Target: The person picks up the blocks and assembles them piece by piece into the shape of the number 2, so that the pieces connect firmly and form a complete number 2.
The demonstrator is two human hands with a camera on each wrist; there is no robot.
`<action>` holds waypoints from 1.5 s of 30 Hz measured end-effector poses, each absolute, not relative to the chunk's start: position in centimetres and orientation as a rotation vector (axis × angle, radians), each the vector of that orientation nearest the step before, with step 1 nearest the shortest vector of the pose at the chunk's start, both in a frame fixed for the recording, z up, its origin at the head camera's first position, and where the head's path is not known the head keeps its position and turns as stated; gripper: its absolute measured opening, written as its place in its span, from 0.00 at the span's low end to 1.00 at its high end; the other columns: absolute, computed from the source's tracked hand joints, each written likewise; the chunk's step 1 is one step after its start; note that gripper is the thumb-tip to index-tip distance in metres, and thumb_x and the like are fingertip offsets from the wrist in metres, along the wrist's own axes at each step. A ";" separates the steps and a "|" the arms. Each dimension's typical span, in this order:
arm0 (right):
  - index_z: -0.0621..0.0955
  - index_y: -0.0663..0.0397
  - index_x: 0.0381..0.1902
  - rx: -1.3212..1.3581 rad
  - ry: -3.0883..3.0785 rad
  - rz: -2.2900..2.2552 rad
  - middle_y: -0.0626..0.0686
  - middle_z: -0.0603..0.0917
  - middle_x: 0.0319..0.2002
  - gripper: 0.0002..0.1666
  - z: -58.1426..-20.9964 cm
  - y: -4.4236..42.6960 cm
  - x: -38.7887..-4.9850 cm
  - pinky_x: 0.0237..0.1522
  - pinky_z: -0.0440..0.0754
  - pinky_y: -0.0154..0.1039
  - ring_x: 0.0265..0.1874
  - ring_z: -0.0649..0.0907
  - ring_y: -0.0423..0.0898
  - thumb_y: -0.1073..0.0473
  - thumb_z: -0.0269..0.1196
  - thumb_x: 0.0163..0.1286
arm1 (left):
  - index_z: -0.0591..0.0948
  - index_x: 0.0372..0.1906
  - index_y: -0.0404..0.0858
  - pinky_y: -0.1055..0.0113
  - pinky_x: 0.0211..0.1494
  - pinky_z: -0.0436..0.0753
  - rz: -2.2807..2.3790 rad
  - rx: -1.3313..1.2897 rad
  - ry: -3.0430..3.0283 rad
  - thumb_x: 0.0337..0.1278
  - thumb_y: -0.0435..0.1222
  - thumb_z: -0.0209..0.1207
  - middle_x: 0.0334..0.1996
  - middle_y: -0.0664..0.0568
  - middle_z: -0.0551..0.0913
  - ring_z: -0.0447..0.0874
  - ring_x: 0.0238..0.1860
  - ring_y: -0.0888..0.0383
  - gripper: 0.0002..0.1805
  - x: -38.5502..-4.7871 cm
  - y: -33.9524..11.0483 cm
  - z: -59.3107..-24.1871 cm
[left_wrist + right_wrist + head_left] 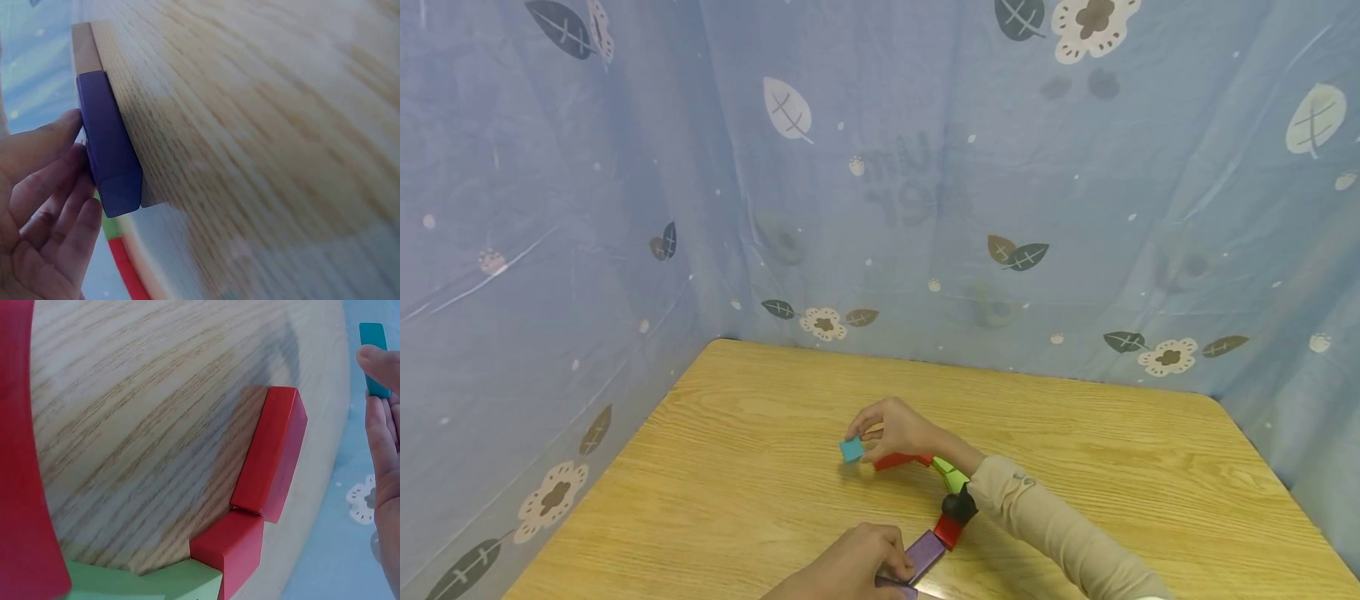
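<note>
My right hand (901,431) pinches a small teal block (852,449) between thumb and fingers, raised above the table; the right wrist view also shows the teal block (373,359) at the right edge. Close by that hand lies a long red block (269,453), with a shorter red block (231,544) touching its end and green blocks (181,581) beyond. My left hand (857,562) grips a purple block (109,137) on the table at the near side. Another purple block (925,556) adjoins it, followed by a red block (949,531).
The blocks form a curved line on the wooden table (760,467). A dark round object (958,506) sits below the right cuff and hides part of the line. Blue patterned curtains (880,183) hang behind and at the sides.
</note>
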State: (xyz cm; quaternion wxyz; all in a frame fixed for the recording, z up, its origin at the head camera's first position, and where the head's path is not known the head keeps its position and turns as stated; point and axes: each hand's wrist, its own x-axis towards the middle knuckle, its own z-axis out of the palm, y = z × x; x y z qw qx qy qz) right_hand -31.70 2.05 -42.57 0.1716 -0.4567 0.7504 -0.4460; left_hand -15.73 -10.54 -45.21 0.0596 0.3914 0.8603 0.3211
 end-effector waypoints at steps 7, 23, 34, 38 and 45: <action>0.84 0.66 0.40 -1.360 2.095 -1.245 0.60 0.85 0.43 0.15 -42.7 2.1 -32.0 0.49 0.80 0.44 0.48 0.83 0.51 0.74 0.71 0.52 | 0.88 0.35 0.35 0.84 0.34 0.74 0.977 1.180 2.597 0.46 0.39 0.71 0.31 0.62 0.81 0.73 0.33 0.78 0.12 -15.7 -10.6 -45.1; 0.85 0.63 0.41 -1.518 2.059 -1.105 0.56 0.86 0.42 0.16 -43.2 2.5 -32.9 0.53 0.78 0.38 0.46 0.83 0.42 0.71 0.72 0.52 | 0.88 0.34 0.36 0.84 0.35 0.73 0.965 1.199 2.614 0.46 0.37 0.71 0.32 0.61 0.81 0.73 0.33 0.78 0.11 -15.7 -10.6 -45.2; 0.85 0.64 0.41 -1.530 2.059 -1.037 0.56 0.87 0.41 0.16 -43.6 2.7 -33.1 0.50 0.80 0.41 0.45 0.84 0.44 0.70 0.72 0.52 | 0.88 0.35 0.35 0.84 0.34 0.73 0.968 1.211 2.613 0.46 0.36 0.71 0.32 0.61 0.81 0.73 0.33 0.78 0.10 -15.7 -10.5 -45.3; 0.85 0.65 0.41 -1.535 2.073 -1.012 0.57 0.87 0.41 0.16 -43.6 2.8 -33.1 0.49 0.80 0.40 0.44 0.84 0.44 0.72 0.72 0.51 | 0.88 0.35 0.35 0.84 0.34 0.73 0.974 1.207 2.610 0.46 0.35 0.71 0.32 0.61 0.81 0.73 0.33 0.78 0.10 -15.7 -10.5 -45.3; 0.85 0.63 0.40 -1.528 2.107 -0.953 0.54 0.87 0.40 0.16 -43.5 2.8 -33.2 0.50 0.79 0.36 0.44 0.84 0.40 0.71 0.73 0.50 | 0.88 0.35 0.36 0.83 0.34 0.73 0.975 1.177 2.605 0.47 0.38 0.71 0.32 0.62 0.81 0.73 0.33 0.78 0.11 -15.8 -10.6 -45.3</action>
